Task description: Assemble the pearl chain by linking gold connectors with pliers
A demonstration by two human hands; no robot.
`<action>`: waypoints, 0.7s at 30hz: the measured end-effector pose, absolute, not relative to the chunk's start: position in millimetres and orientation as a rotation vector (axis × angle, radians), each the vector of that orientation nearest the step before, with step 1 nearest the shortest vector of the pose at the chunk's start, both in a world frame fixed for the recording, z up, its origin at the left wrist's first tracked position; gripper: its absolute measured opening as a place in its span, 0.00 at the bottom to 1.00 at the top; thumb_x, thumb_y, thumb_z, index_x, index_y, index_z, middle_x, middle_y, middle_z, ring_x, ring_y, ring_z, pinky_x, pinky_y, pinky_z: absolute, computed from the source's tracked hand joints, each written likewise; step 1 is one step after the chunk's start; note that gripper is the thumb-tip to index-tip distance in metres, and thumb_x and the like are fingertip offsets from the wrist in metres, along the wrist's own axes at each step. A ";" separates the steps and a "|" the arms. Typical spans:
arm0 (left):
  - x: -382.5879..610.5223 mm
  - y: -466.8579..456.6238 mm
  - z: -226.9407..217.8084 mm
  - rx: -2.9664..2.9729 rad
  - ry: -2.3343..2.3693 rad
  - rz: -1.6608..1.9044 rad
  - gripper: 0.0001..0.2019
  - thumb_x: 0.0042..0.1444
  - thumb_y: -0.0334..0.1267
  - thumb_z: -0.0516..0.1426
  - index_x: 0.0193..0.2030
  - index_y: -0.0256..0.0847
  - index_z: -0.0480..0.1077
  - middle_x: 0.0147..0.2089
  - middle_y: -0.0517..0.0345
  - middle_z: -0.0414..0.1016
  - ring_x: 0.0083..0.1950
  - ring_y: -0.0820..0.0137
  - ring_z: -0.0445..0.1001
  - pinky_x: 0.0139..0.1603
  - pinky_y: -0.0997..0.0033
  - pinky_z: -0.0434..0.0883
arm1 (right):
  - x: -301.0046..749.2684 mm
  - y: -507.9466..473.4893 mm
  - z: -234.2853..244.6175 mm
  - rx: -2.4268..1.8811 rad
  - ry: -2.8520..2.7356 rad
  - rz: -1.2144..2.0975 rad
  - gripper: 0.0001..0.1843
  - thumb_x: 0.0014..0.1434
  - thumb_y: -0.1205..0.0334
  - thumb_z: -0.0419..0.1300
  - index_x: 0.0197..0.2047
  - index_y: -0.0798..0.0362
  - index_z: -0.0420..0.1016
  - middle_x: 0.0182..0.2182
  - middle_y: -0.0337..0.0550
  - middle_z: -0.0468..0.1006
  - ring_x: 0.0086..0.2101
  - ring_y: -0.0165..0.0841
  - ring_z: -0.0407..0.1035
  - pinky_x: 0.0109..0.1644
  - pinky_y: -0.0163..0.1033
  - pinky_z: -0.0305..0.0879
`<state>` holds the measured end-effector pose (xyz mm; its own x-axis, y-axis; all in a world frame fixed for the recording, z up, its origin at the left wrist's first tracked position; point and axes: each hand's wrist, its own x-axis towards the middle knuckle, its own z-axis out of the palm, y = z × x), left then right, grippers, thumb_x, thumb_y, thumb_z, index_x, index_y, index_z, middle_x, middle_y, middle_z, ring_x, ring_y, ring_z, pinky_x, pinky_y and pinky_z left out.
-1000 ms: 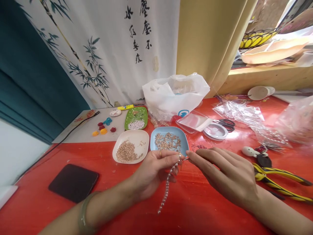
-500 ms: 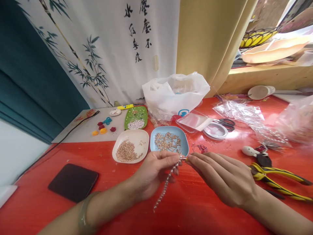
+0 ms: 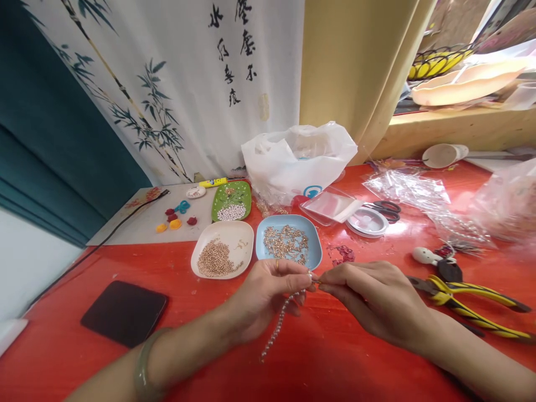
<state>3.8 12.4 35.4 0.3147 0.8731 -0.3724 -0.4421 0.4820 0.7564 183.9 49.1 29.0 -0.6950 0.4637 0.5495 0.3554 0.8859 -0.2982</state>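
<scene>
My left hand (image 3: 268, 296) pinches one end of a beaded strand (image 3: 277, 330) between thumb and index finger. The rest of the strand hangs down in a curve over the red table. My right hand (image 3: 372, 304) is closed, its thumb and fingertips meeting just right of the left fingertips. A small gold-coloured piece shows at the right fingertips, too small to name. Behind the hands lie a blue tray (image 3: 317, 240) of gold-coloured findings and a cream tray (image 3: 247, 257) of small gold beads.
Yellow-and-black pliers (image 3: 460, 301) lie right of my right hand, near black scissors (image 3: 385, 211) and a white spool (image 3: 367, 222). A green tray (image 3: 247, 195) and a white plastic bag (image 3: 299, 159) stand behind. A dark flat device (image 3: 124, 312) is at left.
My right hand has rolled and its fingers have curled in from a flatter, stretched pose. The pliers' jaws show more now. My left hand keeps its pinch on the strand.
</scene>
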 end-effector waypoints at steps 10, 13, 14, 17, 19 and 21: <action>4.0 9.9 36.8 0.694 0.795 0.880 0.07 0.41 0.35 0.63 0.25 0.34 0.72 0.22 0.61 0.68 0.20 0.81 0.61 0.21 0.79 0.56 | 186.2 41.7 40.9 -0.465 -2.491 0.256 0.09 0.61 0.69 0.47 0.31 0.51 0.63 0.18 0.35 0.71 0.18 0.24 0.60 0.23 0.31 0.53; 5.4 9.2 37.5 0.723 0.806 0.877 0.08 0.41 0.36 0.63 0.25 0.34 0.72 0.21 0.62 0.67 0.20 0.81 0.60 0.21 0.78 0.56 | 185.2 39.9 44.2 -0.476 -2.500 0.238 0.09 0.61 0.71 0.47 0.31 0.51 0.63 0.18 0.34 0.71 0.17 0.24 0.59 0.22 0.32 0.52; 6.0 9.0 37.9 0.730 0.812 0.879 0.08 0.42 0.37 0.63 0.25 0.34 0.72 0.20 0.62 0.67 0.20 0.81 0.60 0.21 0.78 0.56 | 185.4 39.6 44.1 -0.475 -2.504 0.238 0.09 0.61 0.71 0.47 0.31 0.51 0.63 0.18 0.34 0.71 0.17 0.24 0.59 0.22 0.32 0.51; 7.6 8.1 38.9 0.747 0.826 0.895 0.08 0.42 0.37 0.63 0.25 0.34 0.72 0.21 0.61 0.67 0.20 0.81 0.60 0.21 0.78 0.56 | 187.6 39.1 41.7 -0.452 -2.526 0.247 0.09 0.60 0.71 0.47 0.30 0.52 0.63 0.18 0.33 0.69 0.17 0.25 0.57 0.21 0.33 0.50; 8.7 7.3 38.6 0.750 0.839 0.916 0.08 0.41 0.36 0.63 0.24 0.34 0.71 0.22 0.61 0.68 0.20 0.81 0.61 0.21 0.78 0.56 | 189.1 38.4 39.5 -0.446 -2.547 0.247 0.09 0.59 0.73 0.47 0.30 0.52 0.62 0.18 0.33 0.68 0.17 0.25 0.56 0.21 0.33 0.49; 9.3 7.0 37.3 0.752 0.846 0.934 0.07 0.42 0.36 0.63 0.25 0.34 0.72 0.22 0.61 0.68 0.20 0.81 0.61 0.22 0.78 0.56 | 189.2 37.8 38.0 -0.442 -2.562 0.249 0.10 0.59 0.73 0.46 0.30 0.52 0.62 0.18 0.33 0.68 0.17 0.25 0.55 0.21 0.33 0.48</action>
<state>9.3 7.0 37.3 0.3386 0.8980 -0.2808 -0.3681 0.4011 0.8388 189.2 37.8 38.0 -0.8093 0.3577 0.4660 0.2614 0.9297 -0.2596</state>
